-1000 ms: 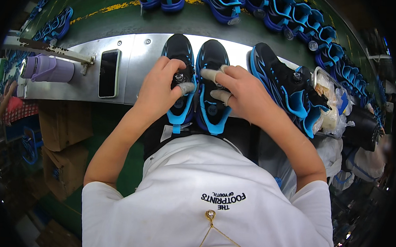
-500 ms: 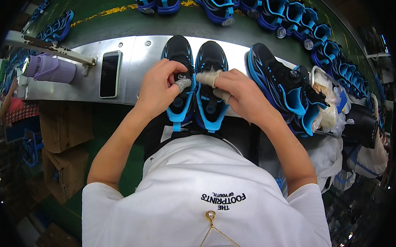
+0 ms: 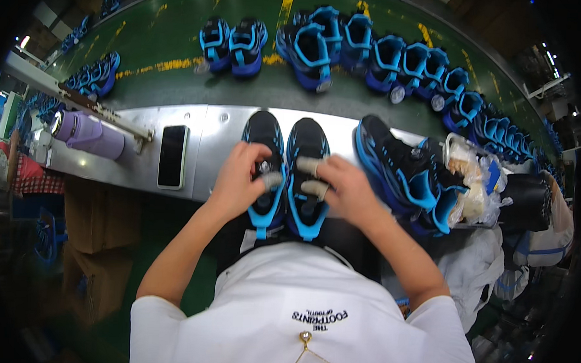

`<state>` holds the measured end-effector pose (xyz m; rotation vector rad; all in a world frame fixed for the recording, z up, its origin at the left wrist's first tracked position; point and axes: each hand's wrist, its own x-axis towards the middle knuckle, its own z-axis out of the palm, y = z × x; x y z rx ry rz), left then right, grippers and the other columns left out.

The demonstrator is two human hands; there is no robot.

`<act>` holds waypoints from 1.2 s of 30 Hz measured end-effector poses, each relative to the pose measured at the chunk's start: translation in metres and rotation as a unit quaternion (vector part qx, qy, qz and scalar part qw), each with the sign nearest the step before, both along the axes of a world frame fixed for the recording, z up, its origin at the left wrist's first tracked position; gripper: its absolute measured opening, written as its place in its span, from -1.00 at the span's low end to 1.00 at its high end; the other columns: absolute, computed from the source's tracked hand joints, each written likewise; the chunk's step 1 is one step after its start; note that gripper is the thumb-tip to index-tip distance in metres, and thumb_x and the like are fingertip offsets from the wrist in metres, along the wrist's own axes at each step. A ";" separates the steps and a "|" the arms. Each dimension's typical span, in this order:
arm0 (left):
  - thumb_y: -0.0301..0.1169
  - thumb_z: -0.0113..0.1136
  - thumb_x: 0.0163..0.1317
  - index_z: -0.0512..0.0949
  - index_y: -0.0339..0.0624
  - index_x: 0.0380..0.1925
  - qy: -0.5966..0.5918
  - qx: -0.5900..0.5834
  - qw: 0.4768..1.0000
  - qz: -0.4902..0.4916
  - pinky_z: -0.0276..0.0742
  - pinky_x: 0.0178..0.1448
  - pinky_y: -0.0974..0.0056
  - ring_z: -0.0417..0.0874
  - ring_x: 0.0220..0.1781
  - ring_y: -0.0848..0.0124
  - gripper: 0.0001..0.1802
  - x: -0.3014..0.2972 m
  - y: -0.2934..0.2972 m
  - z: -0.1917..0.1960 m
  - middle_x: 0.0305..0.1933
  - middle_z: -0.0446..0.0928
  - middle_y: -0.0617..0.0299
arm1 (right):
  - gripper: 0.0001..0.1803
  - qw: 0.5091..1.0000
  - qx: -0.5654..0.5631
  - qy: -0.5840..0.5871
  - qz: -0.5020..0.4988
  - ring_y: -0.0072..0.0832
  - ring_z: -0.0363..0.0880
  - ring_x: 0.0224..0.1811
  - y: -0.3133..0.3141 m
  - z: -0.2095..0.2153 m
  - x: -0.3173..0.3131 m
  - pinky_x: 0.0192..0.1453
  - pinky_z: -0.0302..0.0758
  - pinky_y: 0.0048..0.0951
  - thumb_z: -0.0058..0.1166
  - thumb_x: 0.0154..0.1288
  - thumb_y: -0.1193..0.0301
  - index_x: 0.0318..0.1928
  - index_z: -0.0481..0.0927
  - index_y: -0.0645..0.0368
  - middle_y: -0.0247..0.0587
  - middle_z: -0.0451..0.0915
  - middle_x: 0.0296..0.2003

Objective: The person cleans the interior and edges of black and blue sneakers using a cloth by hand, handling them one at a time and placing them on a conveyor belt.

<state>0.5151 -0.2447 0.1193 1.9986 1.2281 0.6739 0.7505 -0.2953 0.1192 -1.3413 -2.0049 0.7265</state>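
Two black and blue sneakers lie side by side, toes pointing away, at the metal table's near edge. On the left sneaker [image 3: 264,130], my left hand [image 3: 242,178] is closed, thumb and forefinger bent around the round dial on its front. My right hand [image 3: 345,187] bends its fingers over the right sneaker [image 3: 308,138] at its lacing area; what lies between the fingertips is partly hidden. Pale covers wrap the left thumb and two right digits. Beside my right hand, more sneakers [image 3: 398,163] lean on one another.
The metal table [image 3: 218,130] holds a phone [image 3: 173,157] and a lilac bottle [image 3: 90,134] by a metal bar [image 3: 105,114]. At right stands a tray of plastic bags [image 3: 469,176]. Sneakers line the green belt [image 3: 170,43] behind; cardboard boxes [image 3: 101,218] are stacked lower left.
The view has tilted, so table and sneakers sit lower in the picture. My left hand stays at the left sneaker's dial; the right hand, blurred before, is now steadier over the right sneaker.
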 end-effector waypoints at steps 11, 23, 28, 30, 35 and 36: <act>-0.62 0.25 0.10 0.55 -0.17 0.13 0.032 -0.058 0.997 -0.033 0.36 -0.06 0.43 0.41 -0.23 0.54 -0.48 -0.008 0.009 -0.008 -0.08 0.55 0.33 | -0.52 0.983 -0.147 0.099 0.044 -0.44 0.44 -0.28 0.011 0.008 0.010 -0.15 0.42 -0.46 0.26 0.16 0.54 0.14 0.64 0.05 -0.27 0.51 -0.29; -0.50 0.36 0.08 0.57 -0.16 0.04 -0.098 -0.158 0.980 -0.067 0.32 -0.09 0.39 0.34 -0.27 0.46 -0.54 -0.008 0.010 -0.002 -0.25 0.42 0.31 | -0.38 0.995 -0.040 0.084 0.039 -0.44 0.43 -0.32 0.006 -0.020 0.008 -0.17 0.43 -0.48 0.20 0.18 0.61 0.28 0.54 -0.04 -0.26 0.47 -0.30; -0.51 0.37 0.07 0.58 -0.21 -0.01 0.000 -0.010 1.000 -0.005 0.31 -0.15 0.40 0.29 -0.31 0.51 -0.58 -0.003 -0.001 -0.004 -0.24 0.41 0.37 | -0.48 0.979 -0.142 0.128 0.070 -0.34 0.51 -0.13 0.014 -0.004 0.016 0.04 0.45 -0.37 0.20 0.19 0.57 0.20 0.59 0.02 -0.23 0.54 -0.23; -0.51 0.37 0.06 0.58 -0.21 -0.02 -0.022 -0.031 0.999 0.001 0.30 -0.16 0.40 0.28 -0.32 0.51 -0.58 -0.003 0.001 -0.010 -0.24 0.41 0.37 | -0.49 0.984 -0.093 0.122 0.095 -0.33 0.51 -0.12 0.014 -0.011 0.018 0.05 0.45 -0.36 0.21 0.19 0.56 0.19 0.60 0.02 -0.22 0.54 -0.23; -0.52 0.38 0.05 0.58 -0.20 -0.04 -0.037 -0.041 0.998 -0.008 0.29 -0.17 0.42 0.28 -0.32 0.53 -0.59 -0.002 0.003 -0.010 -0.26 0.40 0.37 | -0.50 0.997 -0.022 0.077 -0.019 -0.31 0.50 -0.19 -0.004 -0.016 -0.004 -0.07 0.45 -0.37 0.31 0.15 0.45 0.16 0.62 0.01 -0.18 0.48 -0.32; -0.53 0.37 0.05 0.58 -0.20 -0.04 -0.043 -0.041 0.998 -0.006 0.29 -0.17 0.43 0.28 -0.31 0.53 -0.59 0.001 0.002 -0.007 -0.27 0.40 0.37 | -0.48 0.997 0.009 0.053 -0.048 -0.33 0.48 -0.23 -0.006 -0.024 -0.007 -0.13 0.45 -0.39 0.33 0.14 0.43 0.17 0.61 -0.01 -0.17 0.44 -0.33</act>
